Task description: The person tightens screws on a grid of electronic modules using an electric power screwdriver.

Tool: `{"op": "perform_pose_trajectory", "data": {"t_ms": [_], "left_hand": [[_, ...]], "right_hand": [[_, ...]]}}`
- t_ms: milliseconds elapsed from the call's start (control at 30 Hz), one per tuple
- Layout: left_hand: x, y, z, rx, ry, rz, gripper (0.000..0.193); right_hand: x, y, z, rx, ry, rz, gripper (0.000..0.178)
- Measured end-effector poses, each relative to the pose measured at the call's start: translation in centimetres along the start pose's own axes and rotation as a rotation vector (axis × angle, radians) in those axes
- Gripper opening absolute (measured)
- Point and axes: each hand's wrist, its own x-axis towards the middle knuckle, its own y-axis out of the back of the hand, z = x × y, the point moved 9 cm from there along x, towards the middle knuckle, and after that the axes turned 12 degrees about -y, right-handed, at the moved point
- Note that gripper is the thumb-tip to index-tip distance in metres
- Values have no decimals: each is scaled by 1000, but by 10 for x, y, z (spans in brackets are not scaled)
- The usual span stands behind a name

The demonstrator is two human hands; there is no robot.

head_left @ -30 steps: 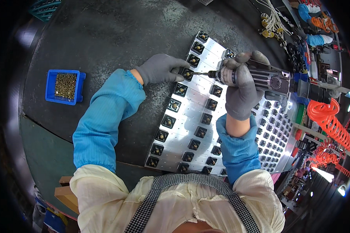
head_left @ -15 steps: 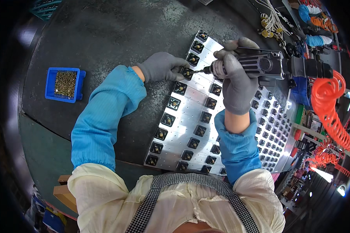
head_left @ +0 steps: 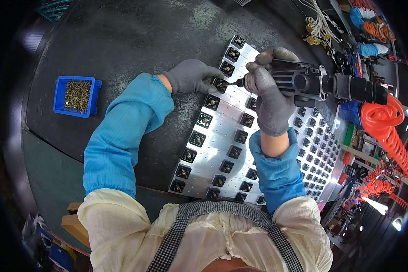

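Driver (head_left: 299,82): likely heavy, rigid; your right hand (head_left: 275,109) wraps its front, a sound hold.
Black block (head_left: 221,85): on the panel's (head_left: 229,111) left edge, near its far corner; probably light, stiff; steady its sides.
Left hand (head_left: 189,77): your fingertips meet the block; pinching, I cannot tell.
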Motion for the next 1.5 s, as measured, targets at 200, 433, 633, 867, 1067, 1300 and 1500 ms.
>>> {"op": "perform_pose_trajectory", "data": {"t_ms": [200, 433, 633, 867, 1067, 1300, 1500], "left_hand": [[0, 0, -2, 36, -30, 32, 51], [-1, 2, 2, 23, -26, 15, 50], [-1, 0, -2, -1, -79, 66, 50], [-2, 4, 4, 41, -12, 53, 48], [-2, 0, -1, -18, 26, 48, 48], [-3, 1, -3, 14, -111, 136, 48], [-1, 3, 2, 25, -68, 101, 49]], "right_hand": [[2, 1, 0, 11, -11, 10, 43], [-2, 0, 0, -31, -2, 25, 42], [3, 2, 2, 5, -1, -28, 43], [-2, -5, 0, -98, -7, 5, 44], [1, -1, 4, -178, 29, -32, 47], [5, 1, 2, -101, 32, -18, 46], [6, 1, 1, -65, 16, -11, 46]]}}
